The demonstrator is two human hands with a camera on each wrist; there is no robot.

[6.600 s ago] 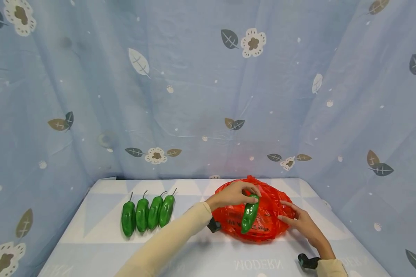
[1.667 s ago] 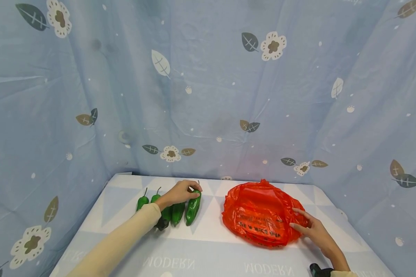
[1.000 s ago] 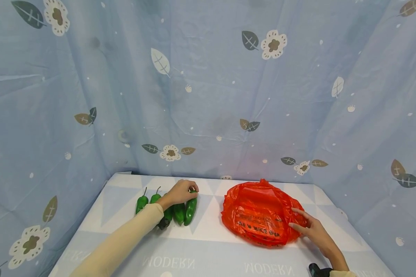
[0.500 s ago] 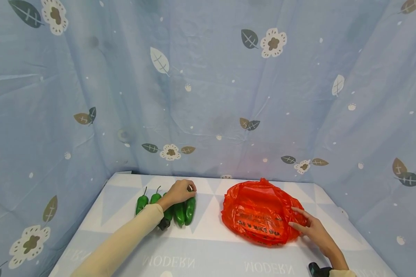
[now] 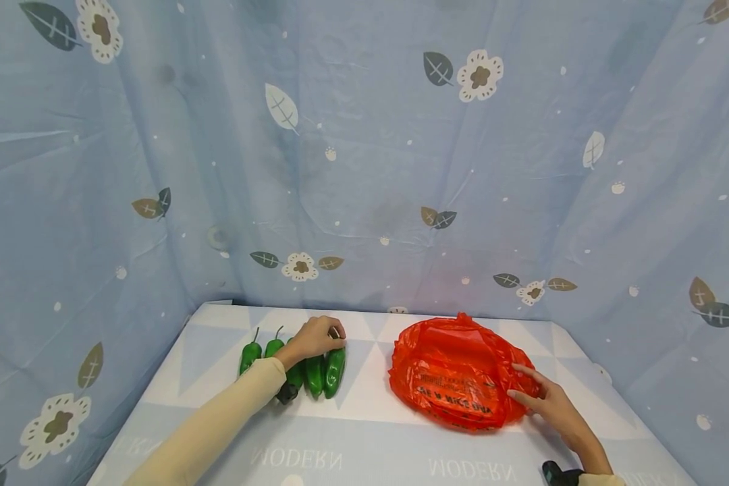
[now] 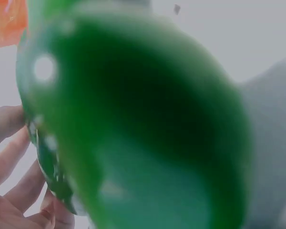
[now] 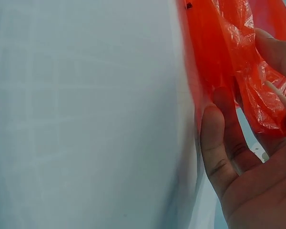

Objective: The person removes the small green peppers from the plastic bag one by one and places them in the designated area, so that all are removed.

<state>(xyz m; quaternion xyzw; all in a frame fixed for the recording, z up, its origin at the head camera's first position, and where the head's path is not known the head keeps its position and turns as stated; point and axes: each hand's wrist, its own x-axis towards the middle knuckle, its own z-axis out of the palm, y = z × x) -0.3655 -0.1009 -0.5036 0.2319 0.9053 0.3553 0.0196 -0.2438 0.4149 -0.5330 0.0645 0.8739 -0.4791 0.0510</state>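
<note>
Several glossy green chili peppers (image 5: 314, 374) lie side by side at the table's left, stems toward the back. My left hand (image 5: 318, 337) reaches over the row and pinches the upper end of the rightmost pepper (image 5: 335, 372) between thumb and fingers. A blurred green pepper (image 6: 143, 95) fills much of the left wrist view, with fingers (image 6: 14, 157) at its left. A crumpled red plastic bag (image 5: 455, 378) sits right of centre. My right hand (image 5: 553, 401) rests on its right side, fingers spread; some reach under the bag's edge in the right wrist view.
The table (image 5: 364, 439) has a white and pale blue triangle pattern with lettering. Behind it and at both sides hangs a blue curtain (image 5: 370, 169) printed with leaves and flowers. A dark wrist device (image 5: 559, 474) shows at the right wrist.
The left hand carried the pepper from in front of the bag leftward to the row, then drew it against its neighbour. The head view shifted. Over the last half second almost nothing moves.
</note>
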